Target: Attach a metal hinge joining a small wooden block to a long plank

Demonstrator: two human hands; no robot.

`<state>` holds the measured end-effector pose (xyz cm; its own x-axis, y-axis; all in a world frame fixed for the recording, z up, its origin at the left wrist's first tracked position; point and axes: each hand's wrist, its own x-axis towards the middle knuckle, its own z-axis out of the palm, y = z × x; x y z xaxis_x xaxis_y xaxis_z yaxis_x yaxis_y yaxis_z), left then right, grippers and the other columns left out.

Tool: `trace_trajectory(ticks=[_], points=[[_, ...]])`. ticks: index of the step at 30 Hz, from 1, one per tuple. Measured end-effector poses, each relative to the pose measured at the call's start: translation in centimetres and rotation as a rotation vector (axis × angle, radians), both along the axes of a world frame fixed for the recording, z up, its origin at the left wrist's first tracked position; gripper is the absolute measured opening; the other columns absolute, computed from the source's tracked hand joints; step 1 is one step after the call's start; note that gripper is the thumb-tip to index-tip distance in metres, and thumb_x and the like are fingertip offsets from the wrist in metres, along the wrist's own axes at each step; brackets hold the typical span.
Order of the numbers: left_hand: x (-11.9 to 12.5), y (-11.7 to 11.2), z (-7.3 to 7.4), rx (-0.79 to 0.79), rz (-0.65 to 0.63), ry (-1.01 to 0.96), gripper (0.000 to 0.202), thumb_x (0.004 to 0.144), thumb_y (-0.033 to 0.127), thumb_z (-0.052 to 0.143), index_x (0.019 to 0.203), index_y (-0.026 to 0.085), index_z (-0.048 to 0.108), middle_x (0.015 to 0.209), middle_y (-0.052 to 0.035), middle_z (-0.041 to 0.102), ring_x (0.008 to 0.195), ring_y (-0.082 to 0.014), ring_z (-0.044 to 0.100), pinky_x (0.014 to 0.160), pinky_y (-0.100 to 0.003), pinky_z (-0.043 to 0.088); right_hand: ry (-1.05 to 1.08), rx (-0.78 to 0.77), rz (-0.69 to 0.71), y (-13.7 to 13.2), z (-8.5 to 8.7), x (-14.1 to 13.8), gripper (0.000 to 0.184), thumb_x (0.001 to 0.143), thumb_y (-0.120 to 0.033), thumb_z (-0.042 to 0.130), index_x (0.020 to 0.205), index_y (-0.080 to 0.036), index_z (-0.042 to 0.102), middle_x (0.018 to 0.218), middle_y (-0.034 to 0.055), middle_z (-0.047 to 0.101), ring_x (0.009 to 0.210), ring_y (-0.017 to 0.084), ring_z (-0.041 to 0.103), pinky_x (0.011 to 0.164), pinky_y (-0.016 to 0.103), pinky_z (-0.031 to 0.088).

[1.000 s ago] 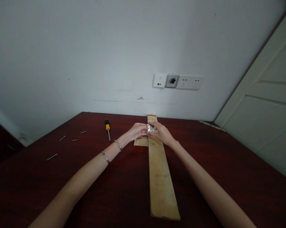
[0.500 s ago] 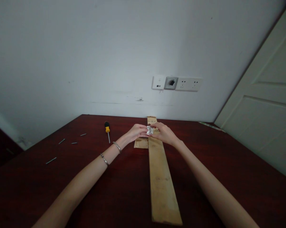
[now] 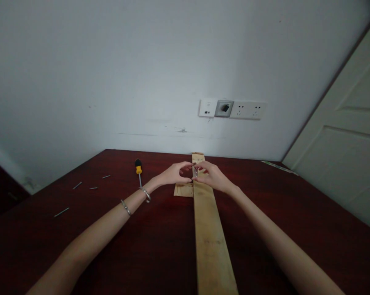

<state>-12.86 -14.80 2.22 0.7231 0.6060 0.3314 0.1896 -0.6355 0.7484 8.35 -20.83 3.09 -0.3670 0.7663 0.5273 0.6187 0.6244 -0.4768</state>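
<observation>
A small silver metal hinge (image 3: 195, 172) is at the far part of a long wooden board (image 3: 214, 237), between my two hands. My left hand (image 3: 174, 173) curves its fingers and thumb to the hinge's left edge, at its upper and lower ends. From the other side, my right hand (image 3: 214, 176) pinches the hinge with its fingertips, partly covering it. Beneath the long board, a shorter wooden piece (image 3: 184, 190) sticks out to the left, below my left hand.
A yellow and black screwdriver (image 3: 138, 169) lies left of my left hand. Several thin metal screws or nails (image 3: 62, 212) are scattered farther left on the dark red table (image 3: 135, 250). Behind the table rises a white wall with sockets (image 3: 246, 110); a panelled door (image 3: 350, 135) stands at right.
The hinge has tipped from showing its flat face to a narrower view over the board. My left hand's fingers have spread into a wider curve around it. The view has shifted slightly.
</observation>
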Motion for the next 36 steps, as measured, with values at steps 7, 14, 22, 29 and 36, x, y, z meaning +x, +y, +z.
trace_trajectory(ticks=[7,14,22,29,36], points=[[0.5,-0.2,-1.1,0.024,-0.068,0.012,0.05,0.07,0.031,0.074,0.114,0.017,0.056,0.106,-0.0082,0.063,0.097,-0.0189,0.059,0.084,-0.034,0.047,-0.001,-0.041,0.015,-0.6,-1.1,-0.6,0.035,0.076,-0.034,0.07,0.107,-0.019,0.064,0.103,0.007,0.064,0.087,0.017,0.06,0.076,0.032,0.05],[0.4,-0.2,-2.1,-0.133,-0.076,-0.039,0.044,0.07,0.03,0.074,0.109,0.016,0.06,0.101,-0.0073,0.064,0.093,-0.0175,0.06,0.082,-0.032,0.047,-0.069,-0.069,-0.057,-0.8,-1.3,-0.6,0.032,0.078,-0.037,0.067,0.105,-0.021,0.064,0.105,0.0077,0.064,0.094,0.02,0.061,0.079,0.033,0.049],[0.6,-0.8,-3.0,-0.268,-0.058,-0.148,0.048,0.068,0.029,0.077,0.109,0.014,0.06,0.101,-0.0076,0.063,0.09,-0.0162,0.06,0.08,-0.03,0.048,-0.066,-0.077,-0.048,-0.8,-1.5,-0.8,0.035,0.079,-0.039,0.066,0.109,-0.022,0.064,0.106,0.0088,0.063,0.098,0.022,0.059,0.084,0.037,0.048],[0.5,-0.9,-3.0,-0.262,-0.062,-0.132,0.049,0.068,0.029,0.076,0.111,0.014,0.06,0.105,-0.0086,0.063,0.089,-0.0162,0.061,0.078,-0.029,0.048,-0.079,-0.078,-0.042,-0.7,-1.9,-0.9,0.038,0.08,-0.039,0.065,0.113,-0.02,0.062,0.106,0.0094,0.062,0.099,0.023,0.059,0.085,0.038,0.048],[0.3,-1.2,-2.3,-0.071,0.019,-0.062,0.04,0.071,0.032,0.074,0.105,0.015,0.063,0.101,-0.0075,0.065,0.093,-0.0176,0.06,0.083,-0.029,0.046,-0.055,-0.067,0.005,-0.7,-1.5,-0.4,0.036,0.078,-0.037,0.067,0.11,-0.021,0.063,0.106,0.0082,0.063,0.094,0.021,0.061,0.083,0.036,0.049]])
